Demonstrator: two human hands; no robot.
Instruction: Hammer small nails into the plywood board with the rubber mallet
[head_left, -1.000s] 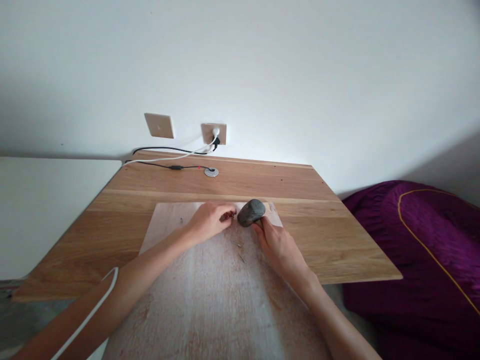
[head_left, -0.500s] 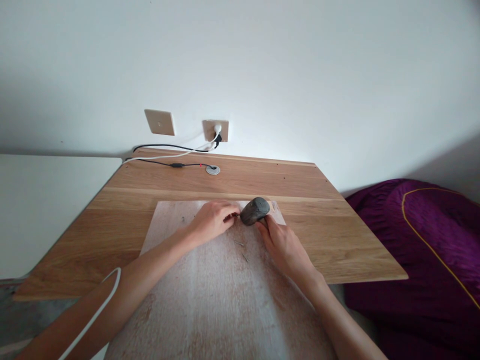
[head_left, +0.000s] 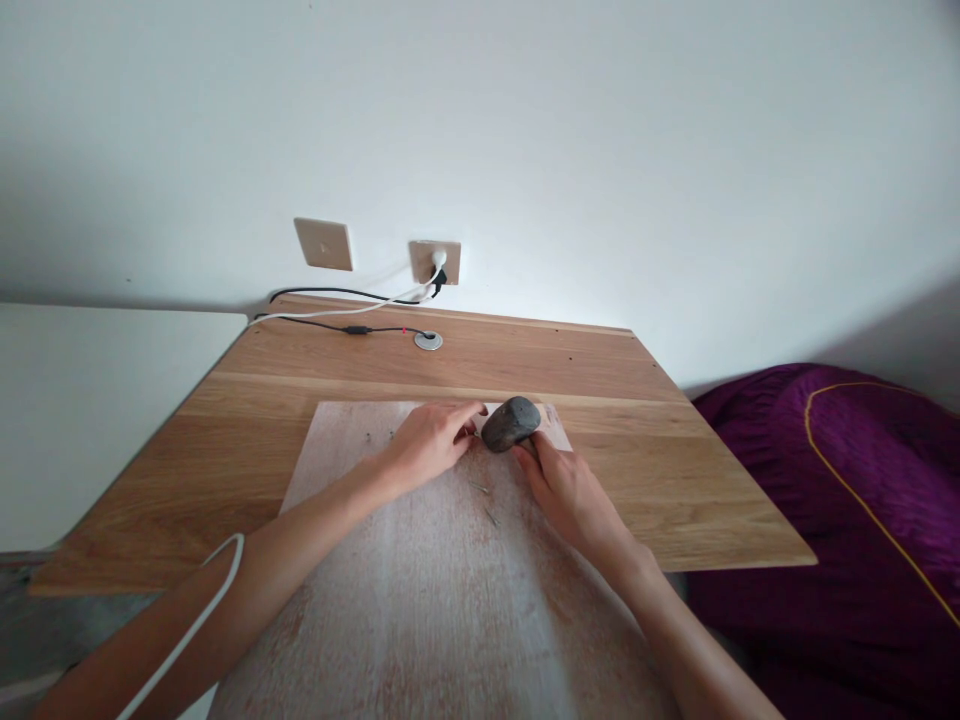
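Observation:
A mallet [head_left: 511, 424] with a dark grey, barrel-shaped head is gripped in my right hand [head_left: 561, 482]. Its head is low over the far part of a whitewashed wooden board [head_left: 420, 600]; I cannot tell whether it touches the board. Just left of the head is my left hand [head_left: 435, 438], index finger stretched out and thumb apart from it. A small thin thing shows by these fingertips, too small to make out clearly. Two loose nails [head_left: 480, 487] lie on the board in front of the mallet. Small dark marks or bits show on the board left of my left hand.
The board lies on a wooden tabletop [head_left: 675, 480]. At the back, cables run to a wall socket [head_left: 435, 262] and through a round grommet [head_left: 428, 341]. A white surface [head_left: 105, 420] adjoins on the left. Purple fabric [head_left: 757, 460] bulges at the right.
The fingers of my left hand have spread from a pinch, the index finger lifting away from the thumb. My right hand and the mallet have hardly moved. The view has shifted slightly.

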